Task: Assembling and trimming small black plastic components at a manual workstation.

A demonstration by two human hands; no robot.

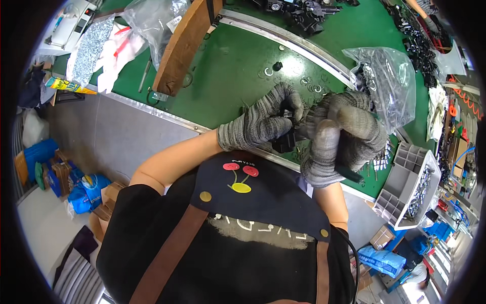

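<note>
Both my hands wear grey striped knit gloves and meet above the near edge of the green worktable [228, 66]. My left hand [266, 119] is closed around a small black part [284, 142], whose lower end shows below the fingers. Close against it on the right, my right hand [347, 137] is curled shut. From under its palm sticks the dark green end of a tool [350, 175]; the tool's tip is hidden between the hands. Beyond them, thin metal rings [317, 88] and a small black cap-like piece [277, 66] lie on the table.
At left a wooden board [185, 48] slants over the table beside a plastic bag [147, 23]. Another clear bag [392, 86] holds parts at right. A grey divided bin [411, 187] with small metal pieces stands right. Black assemblies [304, 12] lie beyond the metal rail.
</note>
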